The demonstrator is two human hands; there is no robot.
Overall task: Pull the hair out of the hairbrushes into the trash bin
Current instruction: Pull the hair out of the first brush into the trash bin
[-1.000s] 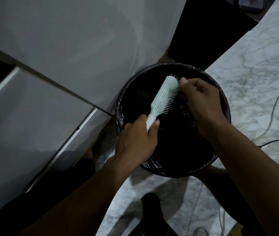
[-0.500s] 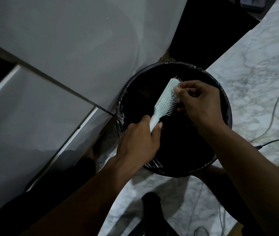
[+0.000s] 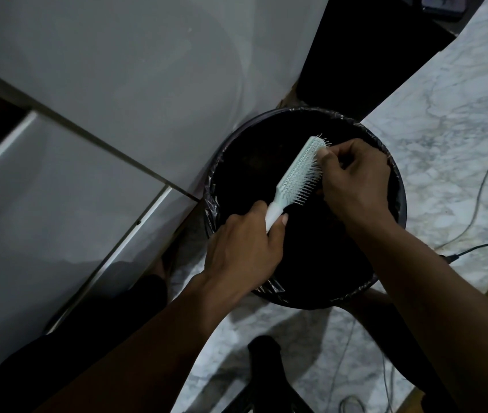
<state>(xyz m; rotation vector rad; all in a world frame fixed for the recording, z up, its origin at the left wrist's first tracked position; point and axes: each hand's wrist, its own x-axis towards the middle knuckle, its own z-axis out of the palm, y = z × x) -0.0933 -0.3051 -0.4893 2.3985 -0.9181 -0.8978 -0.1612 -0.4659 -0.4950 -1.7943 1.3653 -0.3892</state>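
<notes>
A pale mint hairbrush (image 3: 297, 172) is held tilted over the round black trash bin (image 3: 397, 198), which is lined with a dark plastic bag. My left hand (image 3: 245, 248) grips the brush by its white handle. My right hand (image 3: 355, 177) is over the bin beside the bristles, fingers curled, thumb and fingertips pressed against the bristles near the brush's tip. Any hair in the bristles or between my fingers is too dark to make out. The inside of the bin is black and shows nothing clearly.
White cabinet panels (image 3: 117, 99) stand to the left of the bin. The floor is grey-veined marble (image 3: 460, 129). Cables (image 3: 475, 210) run over the floor to the right of the bin. A dark object (image 3: 266, 368) lies in front of the bin.
My right hand has shifted a little along the bristles toward the brush tip. The brush and my left hand have stayed over the bin with almost no movement.
</notes>
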